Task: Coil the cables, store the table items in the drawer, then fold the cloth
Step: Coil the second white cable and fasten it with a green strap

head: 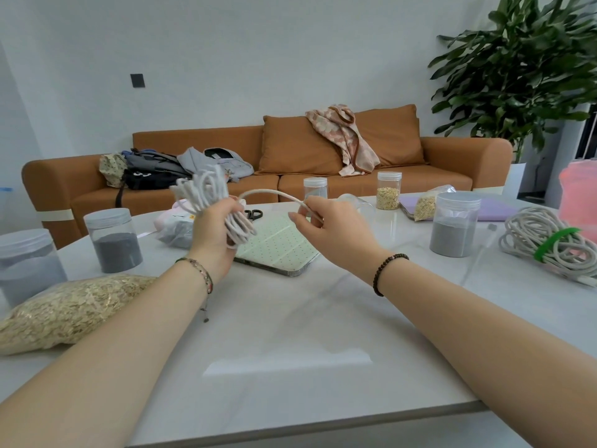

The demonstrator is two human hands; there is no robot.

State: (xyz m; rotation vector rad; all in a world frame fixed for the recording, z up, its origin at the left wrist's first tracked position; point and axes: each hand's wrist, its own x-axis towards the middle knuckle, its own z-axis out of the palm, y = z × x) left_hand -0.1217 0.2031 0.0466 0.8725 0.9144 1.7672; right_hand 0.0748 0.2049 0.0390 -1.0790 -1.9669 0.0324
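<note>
Your two bare forearms are reaching up from the bottom of the frame over a pale surface [290, 334]. At lower left, a clear bag of oats [64, 308] is lying beside them.

At centre, your left grip [214, 236] is curling round a bundle of white cable [206, 192]. Its loops are fanning out above and below the fist, so they cannot spring apart. Just right of it, your right grip [329, 227] is pinching the cable's free tail [274, 193], which is arching between the two. It looks as if you are guiding it for another wrap round the bundle. Beneath them, a green dotted tablet case [274, 247] is lying flat.

At the right edge, a second cable coil [533, 234] is sitting bound by a green tie, apparently finished. Lidded jars [454, 227] are standing around, waiting to be stored; no drawer is showing.

Farther back, an orange sofa [210, 137] is carrying a patterned cloth [349, 147], draping unfolded over a cushion, possibly the one to fold.
</note>
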